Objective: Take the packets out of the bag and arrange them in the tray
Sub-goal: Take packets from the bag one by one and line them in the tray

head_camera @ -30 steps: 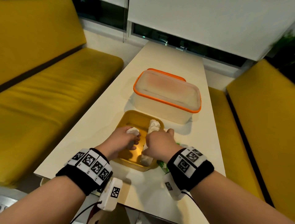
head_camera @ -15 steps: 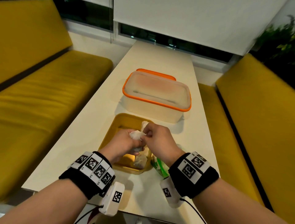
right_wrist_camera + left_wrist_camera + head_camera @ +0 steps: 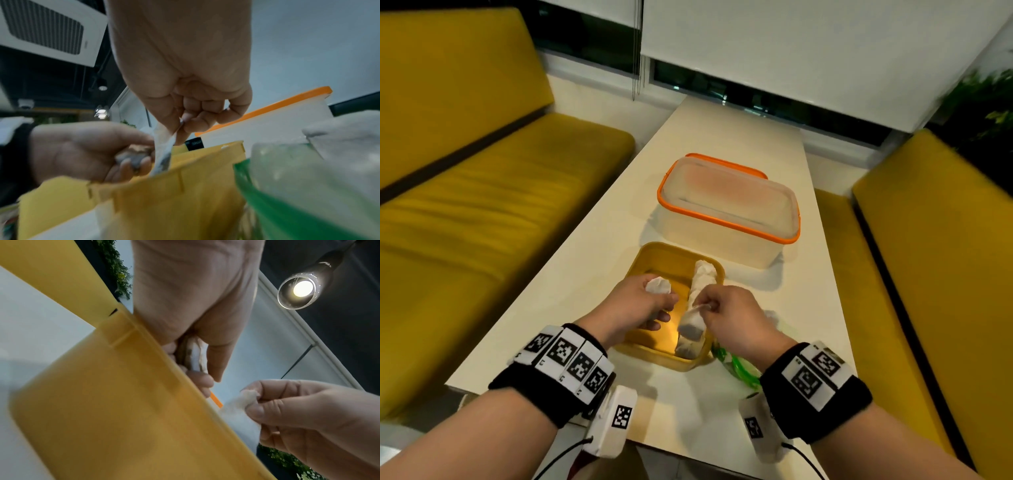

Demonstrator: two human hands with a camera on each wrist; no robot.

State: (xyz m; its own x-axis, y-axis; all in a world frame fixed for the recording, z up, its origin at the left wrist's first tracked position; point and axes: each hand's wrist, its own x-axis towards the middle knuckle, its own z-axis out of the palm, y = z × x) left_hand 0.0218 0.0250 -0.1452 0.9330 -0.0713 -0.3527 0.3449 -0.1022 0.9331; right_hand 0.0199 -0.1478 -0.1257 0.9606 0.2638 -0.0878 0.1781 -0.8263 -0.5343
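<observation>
I see both hands over the yellow tray, which sits on the white table just in front of a clear box with an orange rim. My left hand is clenched around a small white packet, whose top pokes out between thumb and fingers above the tray's left half; the left wrist view shows that packet squeezed in the fist just past the tray's wall. My right hand pinches the top corner of a second packet between thumb and forefinger, and this one hangs down into the near right corner of the tray. The right wrist view shows the pinch clearly, the other fingers curled in. A row of packets lies along the tray's right side, running towards the box. The bag, clear with a green edge, lies on the table just right of the tray, partly under my right wrist.
</observation>
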